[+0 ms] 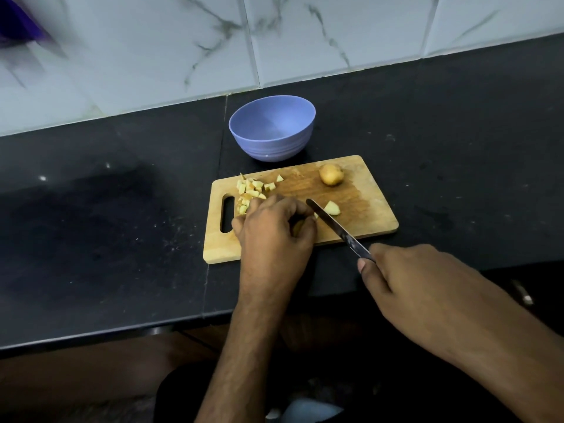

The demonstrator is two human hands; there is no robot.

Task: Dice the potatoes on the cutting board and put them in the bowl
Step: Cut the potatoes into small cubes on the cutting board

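Dicing potato on a wooden cutting board point(366, 209), with a bowl point(271, 132) just behind it on a dark counter point(106, 224).

The left hand point(273, 230) rests on the board with fingers curled down over a potato piece that it mostly hides. The right hand point(406, 276) grips the handle of a knife point(335, 224), whose blade slants across the board with its tip just beside the left fingers. A pile of diced pieces point(251, 190) lies by the board's handle slot, partly covered by the left hand. A cut chunk point(332, 208) sits just right of the blade, and a whole potato point(331, 174) lies at the far edge, near the bowl. Marbled wall tiles point(305, 41) rise behind the counter.
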